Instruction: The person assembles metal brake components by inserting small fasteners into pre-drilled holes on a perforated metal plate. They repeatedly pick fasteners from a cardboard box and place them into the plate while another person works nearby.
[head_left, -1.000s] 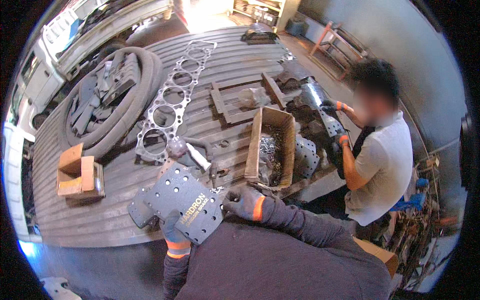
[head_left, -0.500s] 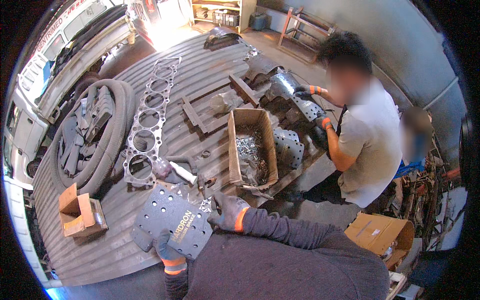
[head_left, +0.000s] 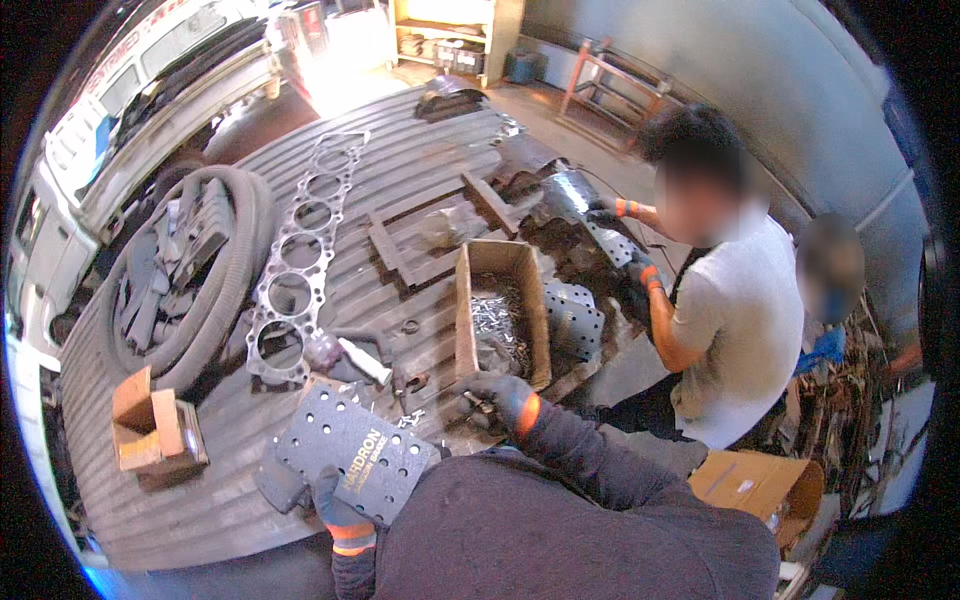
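My left hand [head_left: 338, 505], in a grey glove with an orange cuff, grips the lower left edge of a dark grey brake lining [head_left: 325, 430] with rivet holes and gold lettering. A second dark lining [head_left: 282, 482] shows partly beneath it. My right hand [head_left: 497, 400], gloved too, is above the table at the near end of a cardboard box [head_left: 505, 258] of silver rivets [head_left: 490, 316]. Its fingers are curled together; whatever they hold is too small to make out. A few loose rivets [head_left: 413, 418] lie by the lining's top right edge.
A white tube [head_left: 365, 360] lies beyond the lining, near a long head gasket [head_left: 286, 318]. Coiled hose [head_left: 258, 235] and a small open carton [head_left: 175, 440] are at left. Perforated linings [head_left: 573, 320] sit right of the rivet box. A gloved co-worker [head_left: 735, 310] handles a curved shoe at right.
My right hand has left the lining's right edge and moved right and slightly up to the rivet box. The left hand still holds the lining. The view has shifted slightly.
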